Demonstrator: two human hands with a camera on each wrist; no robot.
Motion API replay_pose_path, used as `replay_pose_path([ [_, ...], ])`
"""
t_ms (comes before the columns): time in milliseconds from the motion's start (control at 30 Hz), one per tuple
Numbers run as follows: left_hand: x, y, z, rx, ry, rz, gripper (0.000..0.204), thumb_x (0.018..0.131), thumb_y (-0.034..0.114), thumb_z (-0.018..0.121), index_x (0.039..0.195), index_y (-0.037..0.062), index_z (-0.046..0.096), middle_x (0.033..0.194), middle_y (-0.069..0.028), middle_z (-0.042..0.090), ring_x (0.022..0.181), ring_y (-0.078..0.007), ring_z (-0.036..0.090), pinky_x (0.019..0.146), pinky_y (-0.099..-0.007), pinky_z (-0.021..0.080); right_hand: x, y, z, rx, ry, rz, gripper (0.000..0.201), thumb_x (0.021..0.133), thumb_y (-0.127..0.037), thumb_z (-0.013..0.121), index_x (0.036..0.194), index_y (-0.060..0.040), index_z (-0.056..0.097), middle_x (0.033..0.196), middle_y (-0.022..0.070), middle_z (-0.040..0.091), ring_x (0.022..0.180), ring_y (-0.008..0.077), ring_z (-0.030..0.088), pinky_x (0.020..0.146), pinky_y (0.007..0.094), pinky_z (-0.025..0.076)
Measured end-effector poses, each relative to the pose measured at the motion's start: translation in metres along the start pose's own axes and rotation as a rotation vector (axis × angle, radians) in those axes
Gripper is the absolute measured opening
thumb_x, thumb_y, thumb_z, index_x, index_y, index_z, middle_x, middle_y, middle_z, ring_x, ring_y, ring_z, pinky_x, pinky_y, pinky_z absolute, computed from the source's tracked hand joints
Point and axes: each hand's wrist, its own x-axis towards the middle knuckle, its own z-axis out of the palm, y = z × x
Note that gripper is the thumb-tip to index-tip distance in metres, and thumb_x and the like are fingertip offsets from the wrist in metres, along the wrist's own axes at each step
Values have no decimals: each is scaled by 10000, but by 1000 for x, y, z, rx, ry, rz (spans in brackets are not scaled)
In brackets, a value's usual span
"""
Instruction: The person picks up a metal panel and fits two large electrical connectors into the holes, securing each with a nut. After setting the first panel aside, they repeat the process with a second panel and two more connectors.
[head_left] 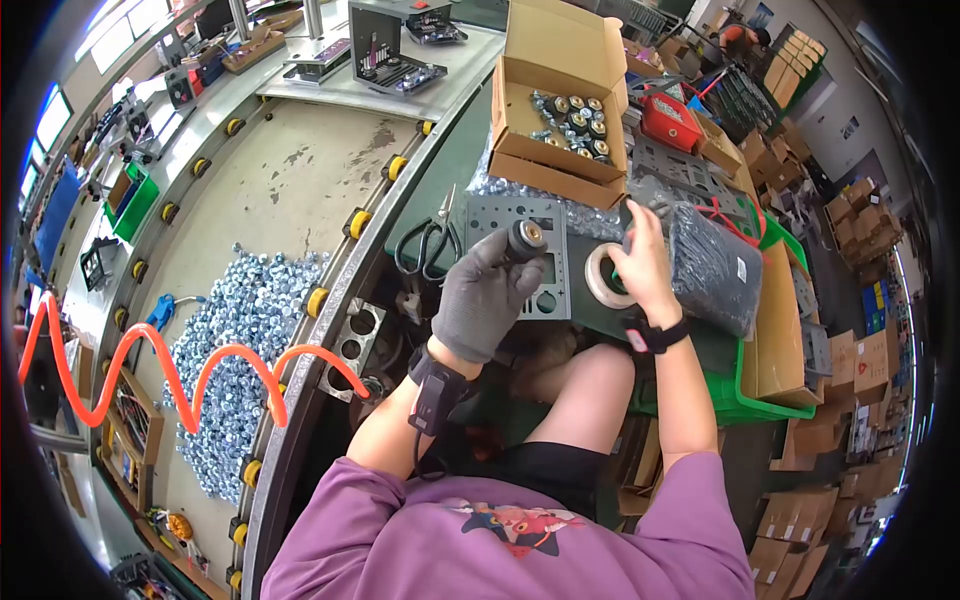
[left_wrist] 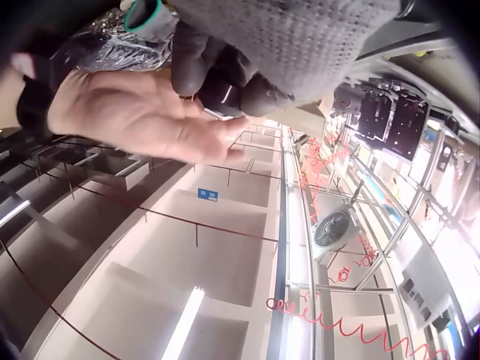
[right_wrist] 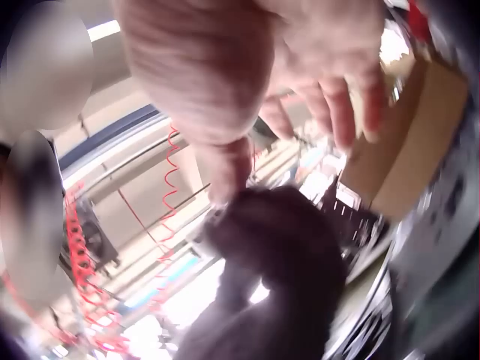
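My left hand (head_left: 478, 310), in a grey knitted glove, pinches a black round knob-like part (head_left: 527, 240) with a brass-coloured centre. Fingers and thumb curl round its side, and the brass face is turned up. Bare and with loosely extended fingers, my right hand (head_left: 648, 268) is just to the right of it, over a roll of tape (head_left: 598, 278). The left wrist view has the bare palm close beside the gloved fingers and the black part. Below the left hand lies a grey metal plate (head_left: 553, 225) with round holes. Blur covers much of the right wrist view.
An open cardboard box (head_left: 525, 145) of similar black parts and small metal fittings stands ahead. Black-handled scissors (head_left: 428, 248) lie left of the plate. A dark plastic-wrapped package (head_left: 715, 265) sits right. Many small metal pieces (head_left: 240, 350) are heaped beyond the roller rail, near a coiled orange hose (head_left: 235, 352).
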Motion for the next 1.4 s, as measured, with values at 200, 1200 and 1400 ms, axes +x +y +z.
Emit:
replay_pose_path([
  [200, 5, -19, 0, -431, -6, -212, 283, 1009, 190, 435, 1146, -8, 584, 1034, -77, 629, 874, -125, 614, 775, -230, 515, -6, -99, -18, 795, -103, -31, 462, 833, -213, 755, 1200, -27, 545, 1116, 42, 575, 816, 69, 526, 642, 195, 446],
  [1200, -75, -88, -29, 481, 13, -174, 171, 848, 25, 653, 1013, -2, 617, 876, -56, 650, 775, -128, 624, 699, -263, 505, -93, -68, 7, 289, -314, -151, 229, 771, -114, 748, 935, -18, 620, 1013, 97, 652, 856, 228, 624, 757, 317, 504],
  [1400, -66, -100, -30, 1506, -327, 247, 222, 786, 144, 629, 998, 82, 649, 950, -72, 694, 893, -260, 661, 805, -330, 503, -118, -96, -14, 487, -316, 54, 228, 754, -95, 782, 904, 14, 651, 1017, 125, 660, 836, 163, 610, 788, 285, 494],
])
